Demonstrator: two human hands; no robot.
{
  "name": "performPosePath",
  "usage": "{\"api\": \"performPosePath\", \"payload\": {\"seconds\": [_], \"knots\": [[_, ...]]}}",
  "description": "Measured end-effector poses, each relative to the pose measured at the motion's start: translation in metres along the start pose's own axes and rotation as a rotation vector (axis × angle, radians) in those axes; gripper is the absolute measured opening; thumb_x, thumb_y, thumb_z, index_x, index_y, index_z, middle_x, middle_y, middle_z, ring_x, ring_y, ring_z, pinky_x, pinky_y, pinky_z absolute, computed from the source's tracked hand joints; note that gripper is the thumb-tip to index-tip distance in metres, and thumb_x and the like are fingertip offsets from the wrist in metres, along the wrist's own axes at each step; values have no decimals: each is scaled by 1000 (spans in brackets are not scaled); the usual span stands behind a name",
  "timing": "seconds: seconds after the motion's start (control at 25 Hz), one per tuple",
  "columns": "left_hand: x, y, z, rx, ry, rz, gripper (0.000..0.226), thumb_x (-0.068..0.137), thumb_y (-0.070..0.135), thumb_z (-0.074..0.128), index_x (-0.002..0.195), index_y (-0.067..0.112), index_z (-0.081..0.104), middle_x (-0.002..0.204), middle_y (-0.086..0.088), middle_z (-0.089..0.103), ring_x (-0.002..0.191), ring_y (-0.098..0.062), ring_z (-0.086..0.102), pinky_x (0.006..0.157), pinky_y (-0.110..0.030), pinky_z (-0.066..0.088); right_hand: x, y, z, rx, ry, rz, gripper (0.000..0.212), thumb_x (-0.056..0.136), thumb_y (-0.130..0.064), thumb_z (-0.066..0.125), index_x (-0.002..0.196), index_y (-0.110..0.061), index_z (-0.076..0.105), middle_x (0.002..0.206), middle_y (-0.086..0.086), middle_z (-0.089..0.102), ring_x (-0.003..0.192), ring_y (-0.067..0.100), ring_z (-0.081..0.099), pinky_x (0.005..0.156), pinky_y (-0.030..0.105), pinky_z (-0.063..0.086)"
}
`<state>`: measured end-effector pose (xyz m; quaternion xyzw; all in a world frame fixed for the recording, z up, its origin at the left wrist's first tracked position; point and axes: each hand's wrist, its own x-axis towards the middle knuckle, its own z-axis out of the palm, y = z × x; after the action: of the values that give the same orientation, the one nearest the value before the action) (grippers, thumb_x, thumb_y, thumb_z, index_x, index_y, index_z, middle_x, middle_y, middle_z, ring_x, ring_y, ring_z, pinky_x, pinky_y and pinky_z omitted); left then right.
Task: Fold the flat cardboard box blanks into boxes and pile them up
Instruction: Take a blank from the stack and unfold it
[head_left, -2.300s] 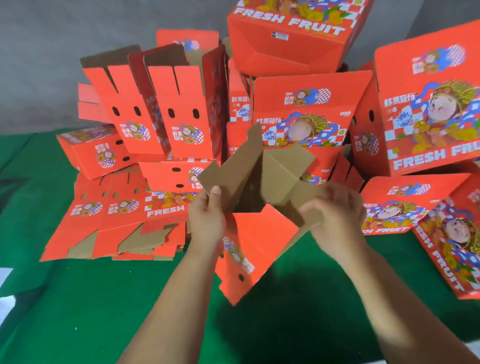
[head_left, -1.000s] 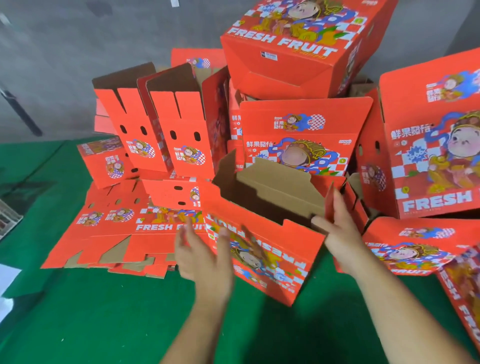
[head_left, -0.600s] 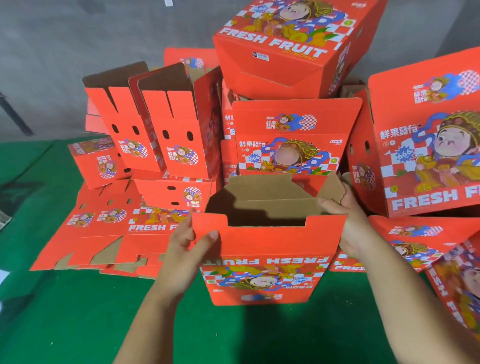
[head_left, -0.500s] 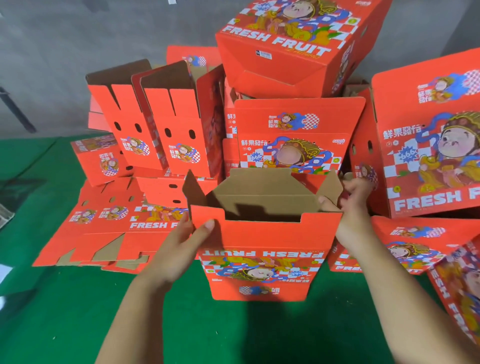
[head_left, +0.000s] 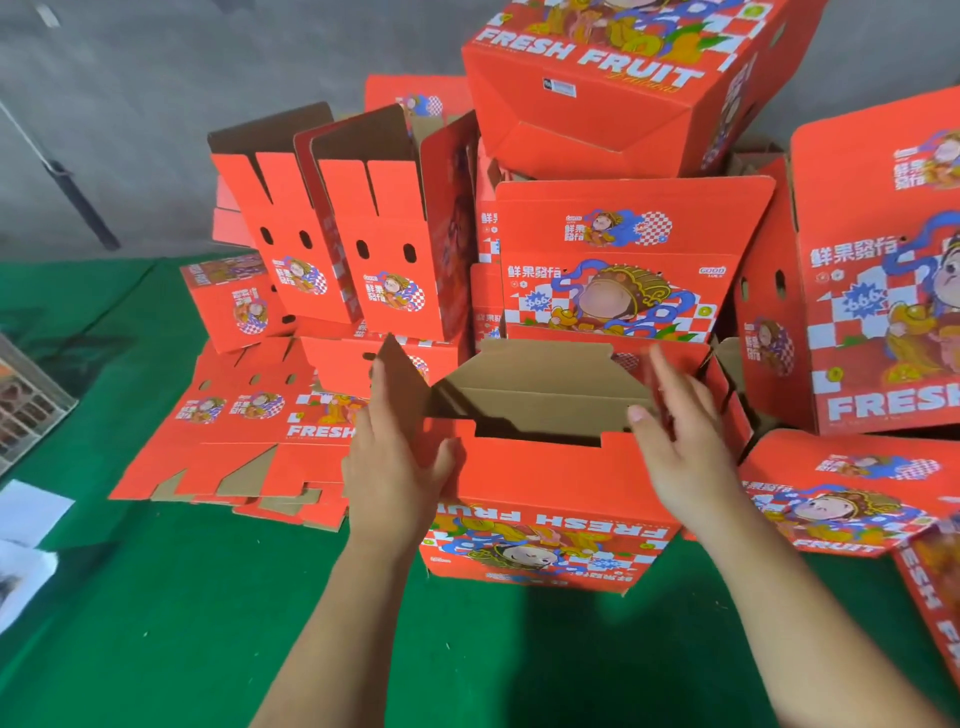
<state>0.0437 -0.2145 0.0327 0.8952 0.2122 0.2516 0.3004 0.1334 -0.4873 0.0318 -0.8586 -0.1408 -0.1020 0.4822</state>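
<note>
Fingers (head_left: 379, 395) of the left hand (head_left: 395, 467) lie straight against the box's (head_left: 545, 499) left end flap (head_left: 402, 389), thumb on the red front panel, pressing, not clasping. Those of the right hand (head_left: 680, 441) are spread loose and blurred at the right end; whether they touch the card I cannot tell. Its print upside down, the box stands open-topped on the green tabletop (head_left: 182, 597), just before the pile (head_left: 613, 208), with flat blanks (head_left: 234, 441) to its left. To my eye the end flaps want tucking next: push both inward together, steadying the front wall, so the sides stay square, then lift it onto the pile.
</note>
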Motion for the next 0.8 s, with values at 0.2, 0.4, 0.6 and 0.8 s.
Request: {"api": "performPosePath", "payload": {"seconds": [0.2,0.4,0.6,0.8], "knots": [[-11,1,12,-130,91,143,67,91,0,59,150,27,46,104,15,57,95,-24,45,84,-38,31,-6,1,5,-200,-110,-36,70,95,-36,67,154,-42,30,153,-13,35,132,16,29,110,36,28],[6,-3,5,36,-154,328,38,89,35,63,126,34,72,97,-1,53,91,-30,54,87,-46,45,-12,4,4,-109,-28,-95,34,95,-6,63,123,-16,46,152,0,45,143,15,36,113,25,27],[32,14,14,367,-536,222,67,91,72,24,155,53,31,167,-7,15,144,-39,28,121,-45,24,-10,-1,-3,-39,-92,-40,38,94,-7,63,120,-28,43,162,-11,39,111,19,55,92,31,39],[45,11,21,571,-586,197,63,98,72,24,157,58,4,148,3,1,134,-46,37,112,-50,37,-13,2,7,-223,-160,-116,23,93,-24,73,116,-23,72,171,0,22,158,19,16,121,33,18]]}}
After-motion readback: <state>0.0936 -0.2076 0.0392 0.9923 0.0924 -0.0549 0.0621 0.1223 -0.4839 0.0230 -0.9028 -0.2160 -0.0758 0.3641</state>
